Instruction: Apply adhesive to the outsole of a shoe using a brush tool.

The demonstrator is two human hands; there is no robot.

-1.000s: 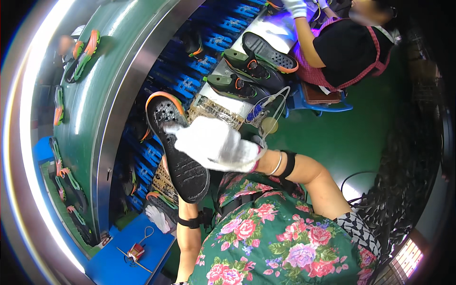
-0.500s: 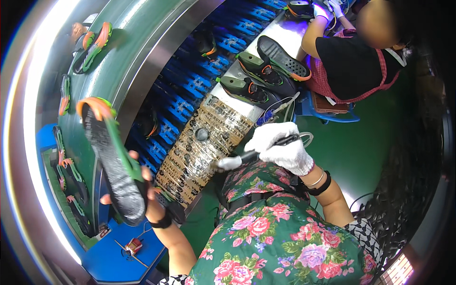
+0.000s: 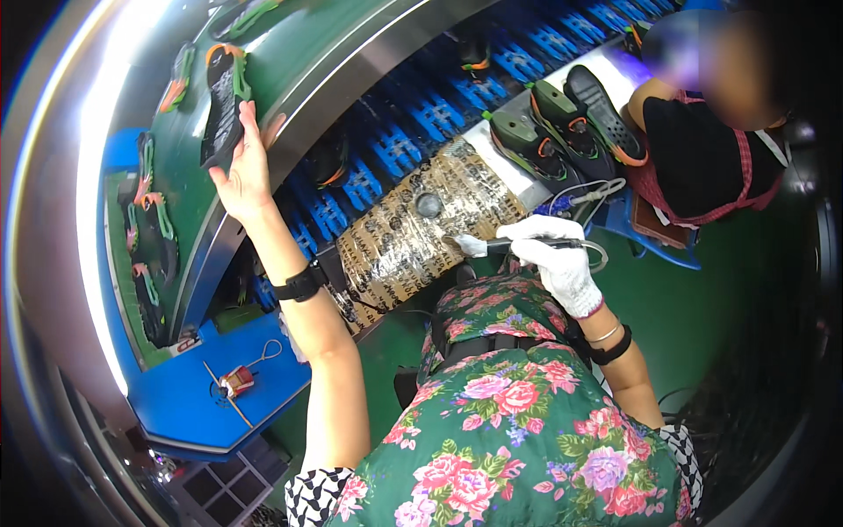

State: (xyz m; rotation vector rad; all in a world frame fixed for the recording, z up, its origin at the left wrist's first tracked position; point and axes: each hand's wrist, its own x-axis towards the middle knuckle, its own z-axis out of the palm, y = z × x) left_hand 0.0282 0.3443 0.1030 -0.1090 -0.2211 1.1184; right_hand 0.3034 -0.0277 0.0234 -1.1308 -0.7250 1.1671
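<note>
Black sole (image 3: 225, 92), left hand (image 3: 245, 172) outstretched

Brightly lit by a lamp (image 3: 93, 176) left of the belt (image 3: 294, 54); glinting off the board (image 3: 404, 241) right of it; bowed, black-rimmed.

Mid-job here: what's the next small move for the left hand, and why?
I'd probably settle the black sole flat before loosening the left hand. It's over the green surface, where other soles lie, but whether it fully rests there isn't clear. The right hand is occupied with a brush-like tool.
</note>
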